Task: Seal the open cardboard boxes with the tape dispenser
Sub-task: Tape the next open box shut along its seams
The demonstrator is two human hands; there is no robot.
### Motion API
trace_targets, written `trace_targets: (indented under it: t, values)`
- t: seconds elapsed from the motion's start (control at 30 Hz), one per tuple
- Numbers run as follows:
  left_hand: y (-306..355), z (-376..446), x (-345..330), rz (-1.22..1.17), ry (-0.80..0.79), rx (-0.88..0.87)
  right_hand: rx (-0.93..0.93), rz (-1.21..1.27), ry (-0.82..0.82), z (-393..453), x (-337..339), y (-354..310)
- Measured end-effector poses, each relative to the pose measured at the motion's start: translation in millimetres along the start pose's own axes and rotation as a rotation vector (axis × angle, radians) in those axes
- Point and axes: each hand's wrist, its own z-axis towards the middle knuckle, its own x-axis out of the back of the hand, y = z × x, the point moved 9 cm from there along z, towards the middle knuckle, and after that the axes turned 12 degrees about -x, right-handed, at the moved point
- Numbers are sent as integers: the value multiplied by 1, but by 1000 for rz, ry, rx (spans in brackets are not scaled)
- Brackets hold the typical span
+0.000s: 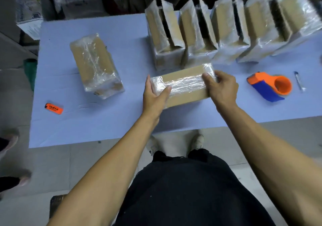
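Note:
A closed cardboard box [184,84] with clear tape along its top sits in the middle of the table. My left hand [154,96] grips its left end, thumb on top. My right hand [221,87] grips its right end, thumb on the taped top. The orange and blue tape dispenser [270,86] lies on the table to the right, apart from both hands. A row of several open cardboard boxes [226,32] with raised flaps stands along the far edge. Another taped, closed box [95,65] lies at the left.
The table [87,124] has a pale blue cover; its near edge runs just behind my feet. A small orange utility knife [54,108] lies at the near left. A pen [298,80] lies right of the dispenser. Another person's feet [10,144] show at the far left floor.

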Motion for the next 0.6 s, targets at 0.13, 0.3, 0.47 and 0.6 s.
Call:
trace_targets:
  t: [0.13, 0.3, 0.47, 0.6]
  values:
    - [-11, -6, -78, 35, -114, -18, -77, 10, 85, 18, 50, 45]
    - [-25, -5, -145, 168, -157, -44, -100, 52, 123, 51, 99, 94]
    - [-32, -7, -188, 276, -98, -22, -31, 30, 28, 97, 140, 129]
    - [-27, -10, -199, 357, -56, -48, 38, -252, 62, 144, 164, 153]
